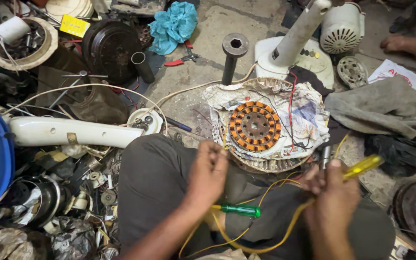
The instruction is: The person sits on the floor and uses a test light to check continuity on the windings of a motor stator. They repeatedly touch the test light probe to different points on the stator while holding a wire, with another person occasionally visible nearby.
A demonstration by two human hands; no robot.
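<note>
While the person sat on the floor (208, 29), we saw the right hand (331, 190) gripping a yellow-handled screwdriver (362, 166), grip closed round it, long axis running up-right. Left hand (207, 175) was blurred, fingers curled near the yellow wires (270, 190); we could not tell if it pinched one. The copper-wound stator (255, 126) lay on newspaper (309, 115) just ahead, between both hands. A green-handled screwdriver (239, 210) rested on the lap

Both forearms reach forward over the lap, left hand (208, 173) raised with fingers curled loosely, right hand (331, 190) fisted in a closed grip, slightly blurred.
</note>
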